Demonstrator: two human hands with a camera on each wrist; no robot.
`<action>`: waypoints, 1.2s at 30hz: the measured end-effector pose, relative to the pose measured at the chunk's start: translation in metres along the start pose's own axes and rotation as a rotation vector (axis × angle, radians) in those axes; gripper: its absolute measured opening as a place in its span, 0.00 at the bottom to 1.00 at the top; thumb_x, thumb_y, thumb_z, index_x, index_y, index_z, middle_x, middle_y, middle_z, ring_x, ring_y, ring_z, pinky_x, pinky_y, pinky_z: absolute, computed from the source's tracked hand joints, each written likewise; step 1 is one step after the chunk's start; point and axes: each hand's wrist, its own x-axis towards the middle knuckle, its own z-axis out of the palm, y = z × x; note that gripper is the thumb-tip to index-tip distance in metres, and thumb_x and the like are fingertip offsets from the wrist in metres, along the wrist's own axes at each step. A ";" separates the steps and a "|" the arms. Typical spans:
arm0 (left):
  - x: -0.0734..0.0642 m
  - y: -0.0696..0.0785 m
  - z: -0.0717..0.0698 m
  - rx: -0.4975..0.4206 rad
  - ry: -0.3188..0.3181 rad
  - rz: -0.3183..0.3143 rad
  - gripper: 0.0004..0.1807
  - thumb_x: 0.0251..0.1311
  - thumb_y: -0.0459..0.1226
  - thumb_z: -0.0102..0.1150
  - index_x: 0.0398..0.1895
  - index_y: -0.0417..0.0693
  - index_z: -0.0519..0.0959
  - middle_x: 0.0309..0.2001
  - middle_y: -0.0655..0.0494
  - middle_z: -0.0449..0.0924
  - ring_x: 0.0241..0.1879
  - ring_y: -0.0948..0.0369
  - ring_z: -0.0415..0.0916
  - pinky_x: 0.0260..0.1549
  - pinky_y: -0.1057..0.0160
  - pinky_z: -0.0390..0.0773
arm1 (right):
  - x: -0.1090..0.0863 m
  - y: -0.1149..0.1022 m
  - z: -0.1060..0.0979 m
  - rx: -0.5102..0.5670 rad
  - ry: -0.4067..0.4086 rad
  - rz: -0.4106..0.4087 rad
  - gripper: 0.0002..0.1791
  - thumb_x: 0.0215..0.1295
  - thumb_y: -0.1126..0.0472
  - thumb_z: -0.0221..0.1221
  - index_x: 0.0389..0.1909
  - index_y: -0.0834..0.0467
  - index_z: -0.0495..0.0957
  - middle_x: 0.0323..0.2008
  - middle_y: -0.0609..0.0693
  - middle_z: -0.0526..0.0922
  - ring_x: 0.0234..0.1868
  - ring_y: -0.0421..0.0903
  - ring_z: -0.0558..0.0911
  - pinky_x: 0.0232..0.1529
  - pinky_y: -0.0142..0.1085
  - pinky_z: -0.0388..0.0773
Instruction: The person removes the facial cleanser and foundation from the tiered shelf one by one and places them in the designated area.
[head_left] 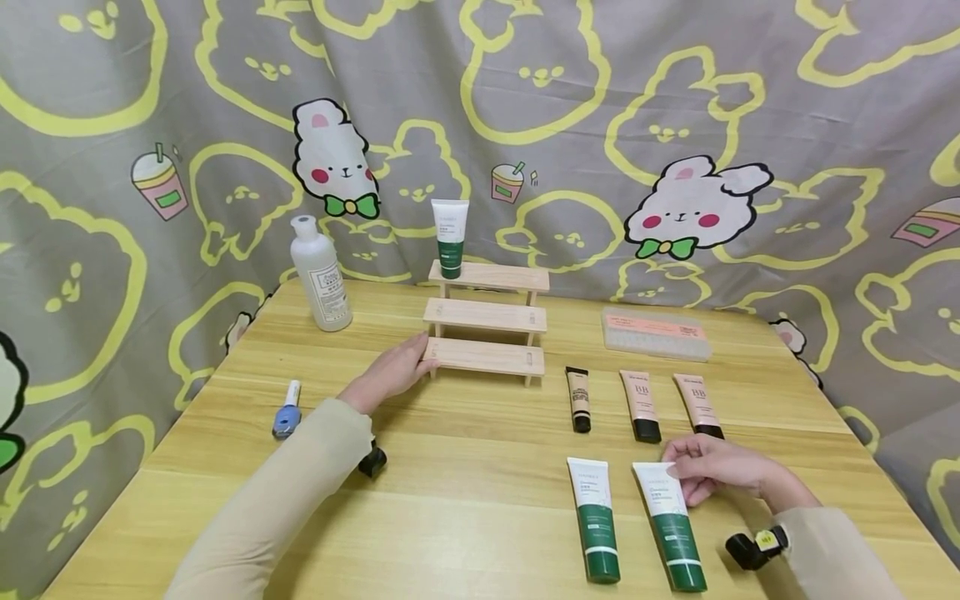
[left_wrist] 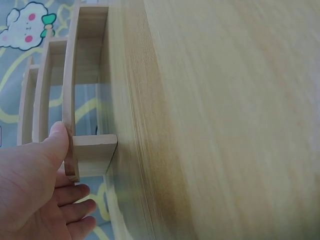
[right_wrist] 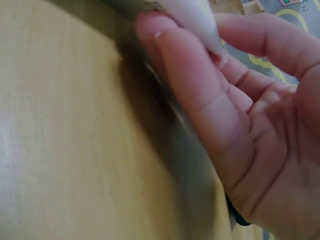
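My left hand (head_left: 393,371) grips the left end of the lowest step of a three-tier wooden display stand (head_left: 486,357). In the left wrist view the thumb (left_wrist: 57,140) lies against that step's edge, with the other fingers beside its end. A white and green squeeze tube (head_left: 450,237) stands upright on the top step, at its left end. Over at the right front, my right hand (head_left: 720,468) pinches the white end of a second such tube (head_left: 678,537). In the right wrist view this tube's white end (right_wrist: 192,17) is between thumb and fingers. A matching tube (head_left: 596,525) lies to its left.
Behind the right hand lie two pink BB cream tubes (head_left: 641,404) and a slim beige tube (head_left: 578,400). A flat clear box (head_left: 656,333) is at the back right. At left stand a white bottle (head_left: 321,275) and a blue nail polish bottle (head_left: 287,417). A patterned curtain (head_left: 547,108) hangs behind.
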 end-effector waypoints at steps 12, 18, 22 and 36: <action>0.000 0.000 -0.001 0.001 -0.002 0.009 0.35 0.69 0.46 0.44 0.68 0.29 0.51 0.66 0.34 0.52 0.65 0.45 0.52 0.64 0.51 0.52 | -0.006 -0.003 0.000 -0.148 0.081 0.061 0.09 0.65 0.69 0.51 0.41 0.71 0.71 0.23 0.60 0.81 0.20 0.41 0.80 0.21 0.31 0.79; 0.001 0.000 -0.001 -0.002 -0.001 0.010 0.35 0.69 0.47 0.43 0.68 0.30 0.50 0.67 0.35 0.52 0.65 0.46 0.51 0.64 0.52 0.52 | -0.006 -0.005 -0.001 -0.179 0.112 0.082 0.09 0.65 0.68 0.53 0.41 0.69 0.72 0.23 0.60 0.80 0.19 0.41 0.79 0.21 0.31 0.79; 0.001 -0.001 0.000 0.002 0.003 0.016 0.35 0.69 0.47 0.43 0.68 0.30 0.50 0.67 0.35 0.53 0.65 0.45 0.51 0.64 0.51 0.52 | -0.007 -0.006 -0.001 -0.185 0.114 0.078 0.08 0.65 0.68 0.52 0.41 0.70 0.72 0.23 0.59 0.80 0.19 0.41 0.79 0.21 0.31 0.79; 0.001 -0.002 0.001 0.001 0.007 0.009 0.36 0.68 0.47 0.44 0.68 0.30 0.51 0.66 0.35 0.53 0.65 0.45 0.52 0.63 0.52 0.53 | -0.007 -0.059 -0.014 -0.373 0.148 -0.092 0.09 0.68 0.69 0.48 0.45 0.71 0.68 0.29 0.66 0.79 0.29 0.53 0.81 0.29 0.48 0.81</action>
